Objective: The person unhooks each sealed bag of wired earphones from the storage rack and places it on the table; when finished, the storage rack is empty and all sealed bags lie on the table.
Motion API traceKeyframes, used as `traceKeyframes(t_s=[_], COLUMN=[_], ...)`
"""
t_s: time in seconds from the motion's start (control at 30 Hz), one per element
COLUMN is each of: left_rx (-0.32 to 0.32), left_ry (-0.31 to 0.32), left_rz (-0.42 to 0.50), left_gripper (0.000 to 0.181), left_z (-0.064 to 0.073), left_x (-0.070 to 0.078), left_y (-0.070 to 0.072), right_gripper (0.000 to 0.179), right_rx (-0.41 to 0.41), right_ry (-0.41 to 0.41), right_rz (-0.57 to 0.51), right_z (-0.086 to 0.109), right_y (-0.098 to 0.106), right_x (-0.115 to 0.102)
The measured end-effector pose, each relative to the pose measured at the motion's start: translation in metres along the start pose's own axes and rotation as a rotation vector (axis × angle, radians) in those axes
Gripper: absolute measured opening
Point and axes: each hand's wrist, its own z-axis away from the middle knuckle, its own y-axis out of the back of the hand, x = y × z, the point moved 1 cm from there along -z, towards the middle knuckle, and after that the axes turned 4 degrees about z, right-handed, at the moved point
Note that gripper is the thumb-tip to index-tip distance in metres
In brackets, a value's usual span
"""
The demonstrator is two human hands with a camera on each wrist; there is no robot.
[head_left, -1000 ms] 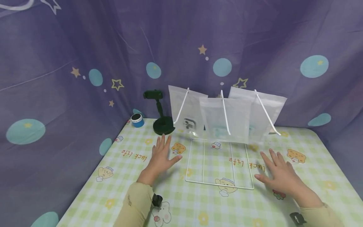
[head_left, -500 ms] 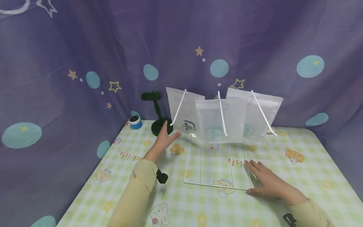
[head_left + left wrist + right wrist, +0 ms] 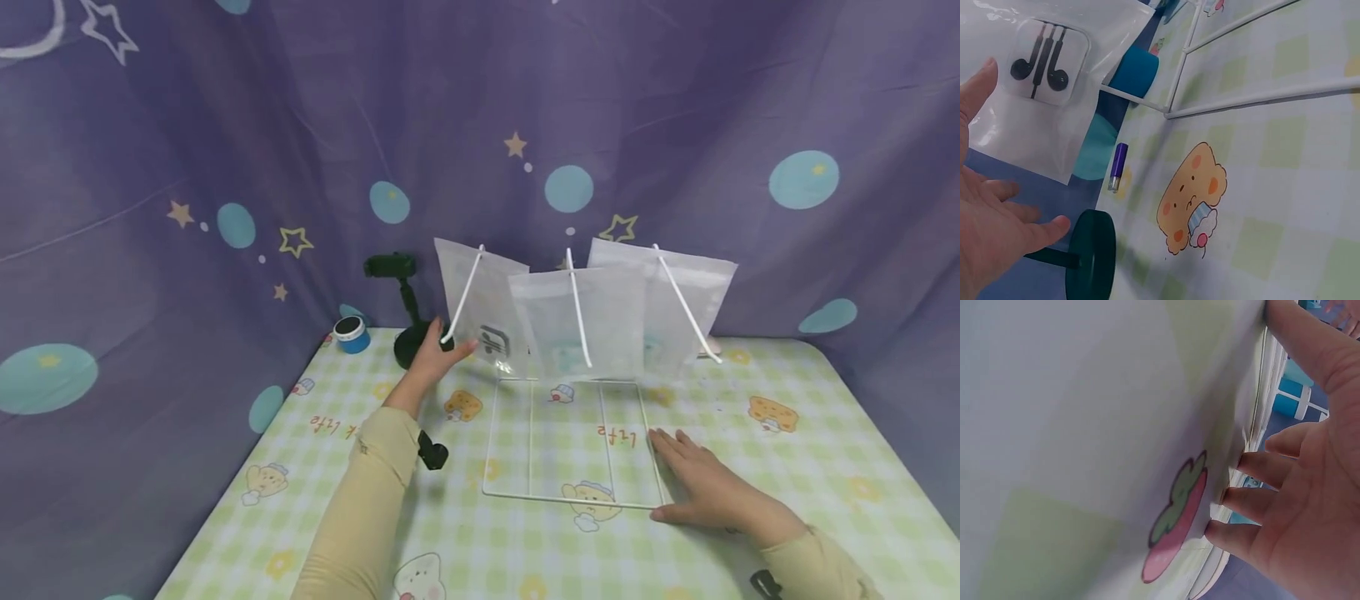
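A white wire rack [image 3: 573, 499] stands on the checked cloth, with three prongs slanting up. From each prong hangs a translucent zip bag: a left bag [image 3: 480, 292], a middle bag [image 3: 592, 329] and a right bag [image 3: 690, 304]. Black earphones [image 3: 1040, 61] in a clear case show inside the left one. My left hand [image 3: 431, 358] reaches beside that bag, its thumb and fingers spread, nothing held between them. Down at the right side of the rack's base, my right hand [image 3: 701, 479] touches the cloth with extended fingertips and thumb.
Behind the left hand is a dark green phone stand [image 3: 392, 267] with a round base. A blue, white-rimmed jar [image 3: 351, 333] sits at the back left corner. A small purple stick-like object [image 3: 1119, 165] lies behind the rack. A patterned curtain [image 3: 480, 108] encloses the table.
My left hand has moved forward, up beside the left bag. The right hand has come left and down to the rack's right edge. The head view has tilted slightly upward.
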Motion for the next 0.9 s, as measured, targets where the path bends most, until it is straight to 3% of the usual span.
traceKeyframes(t_s=[0.5, 0.63, 0.77, 0.9], left_rx=[-0.001, 0.037, 0.06, 0.03], left_ry=[-0.012, -0.044, -0.033, 0.02], left_rz=[0.048, 0.065, 0.158, 0.258], left_gripper=[0.102, 0.076, 0.043, 0.041], left_z=[-0.003, -0.003, 0.003, 0.009], left_x=[0.007, 0.005, 0.003, -0.002], left_y=[0.005, 0.002, -0.003, -0.008], right_gripper=[0.105, 0.105, 0.105, 0.104], right_rx=[-0.016, -0.015, -0.004, 0.002], right_ry=[0.002, 0.002, 0.009, 0.014], right_rz=[0.031, 0.031, 0.033, 0.035], right_z=[-0.003, -0.003, -0.003, -0.002], right_y=[0.002, 0.001, 0.0, -0.001], right_x=[-0.003, -0.002, -0.002, -0.002])
